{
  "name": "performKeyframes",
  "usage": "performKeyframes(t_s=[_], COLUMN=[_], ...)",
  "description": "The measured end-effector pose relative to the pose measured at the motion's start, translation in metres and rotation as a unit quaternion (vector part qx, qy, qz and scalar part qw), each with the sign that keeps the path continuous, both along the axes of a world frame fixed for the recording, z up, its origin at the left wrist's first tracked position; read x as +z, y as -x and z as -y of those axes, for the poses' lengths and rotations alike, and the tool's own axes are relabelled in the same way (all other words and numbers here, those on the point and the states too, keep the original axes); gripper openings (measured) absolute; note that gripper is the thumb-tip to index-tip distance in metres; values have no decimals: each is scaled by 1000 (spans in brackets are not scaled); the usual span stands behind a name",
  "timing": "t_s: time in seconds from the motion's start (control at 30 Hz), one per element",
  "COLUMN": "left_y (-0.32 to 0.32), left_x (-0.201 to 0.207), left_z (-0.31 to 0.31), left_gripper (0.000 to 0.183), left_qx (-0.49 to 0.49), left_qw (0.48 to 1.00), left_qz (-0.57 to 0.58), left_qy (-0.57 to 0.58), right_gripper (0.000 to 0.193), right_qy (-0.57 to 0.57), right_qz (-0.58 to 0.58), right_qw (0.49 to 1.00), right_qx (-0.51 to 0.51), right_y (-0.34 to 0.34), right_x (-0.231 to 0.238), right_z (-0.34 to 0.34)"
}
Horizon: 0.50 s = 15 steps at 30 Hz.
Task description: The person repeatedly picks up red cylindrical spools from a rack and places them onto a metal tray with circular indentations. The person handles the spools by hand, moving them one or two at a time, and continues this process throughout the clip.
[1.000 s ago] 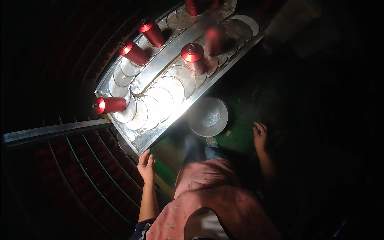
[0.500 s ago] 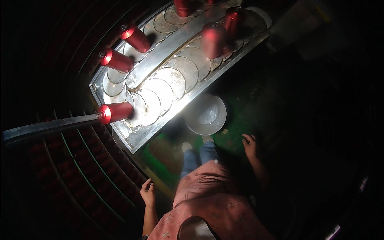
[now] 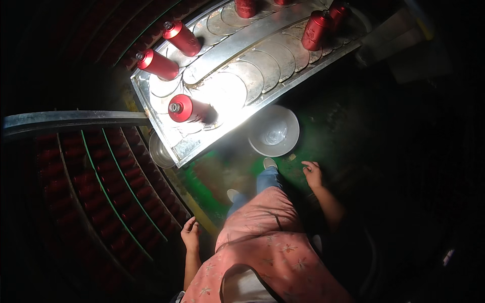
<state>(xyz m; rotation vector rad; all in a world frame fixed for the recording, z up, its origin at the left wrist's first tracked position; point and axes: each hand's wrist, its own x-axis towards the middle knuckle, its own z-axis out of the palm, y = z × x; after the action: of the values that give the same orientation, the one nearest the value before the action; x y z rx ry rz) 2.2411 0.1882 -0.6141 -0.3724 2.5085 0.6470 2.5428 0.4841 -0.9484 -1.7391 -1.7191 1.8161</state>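
Both my hands are empty and away from the bottles. My left hand (image 3: 190,235) hangs low beside my pink apron, fingers loosely bent and a little apart. Out to the right, my right hand (image 3: 312,174) is held off the body with its fingers partly stretched. In front of me runs a conveyor of overlapping round metal plates (image 3: 260,70). A shiny red bottle (image 3: 185,108) with a narrow clear-looking neck stands at its near left bend. More red bottles stand on the far lane, including one bottle (image 3: 157,64) and another bottle (image 3: 182,38). A red bottle (image 3: 317,31) is farther right on the near lane.
A grey basin (image 3: 274,132) sits on the green floor below the conveyor's edge, with another round bowl (image 3: 161,150) partly under its left corner. Racks of dark red bottles (image 3: 108,187) fill the left side. A metal rail (image 3: 76,119) meets the conveyor from the left.
The nearest bottle has travelled rightward round the bend, and the near-lane bottles have moved farther off to the right. My view has shifted and my feet have stepped. Both hands stay empty.
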Motion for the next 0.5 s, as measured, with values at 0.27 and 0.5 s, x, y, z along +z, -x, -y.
performKeyframes(t_s=[0.27, 0.5], left_y=[-13, 52], left_x=[39, 208], left_z=[69, 184], left_gripper=[24, 23], left_qx=[68, 26], left_qw=[984, 847], left_qz=[-157, -502], left_qy=[-49, -172], right_gripper=[28, 28], right_qy=[36, 17], right_qz=[-181, -465], right_qw=[960, 825], right_qx=[209, 320], right_y=[164, 398], right_x=[36, 241], right_z=[78, 209])
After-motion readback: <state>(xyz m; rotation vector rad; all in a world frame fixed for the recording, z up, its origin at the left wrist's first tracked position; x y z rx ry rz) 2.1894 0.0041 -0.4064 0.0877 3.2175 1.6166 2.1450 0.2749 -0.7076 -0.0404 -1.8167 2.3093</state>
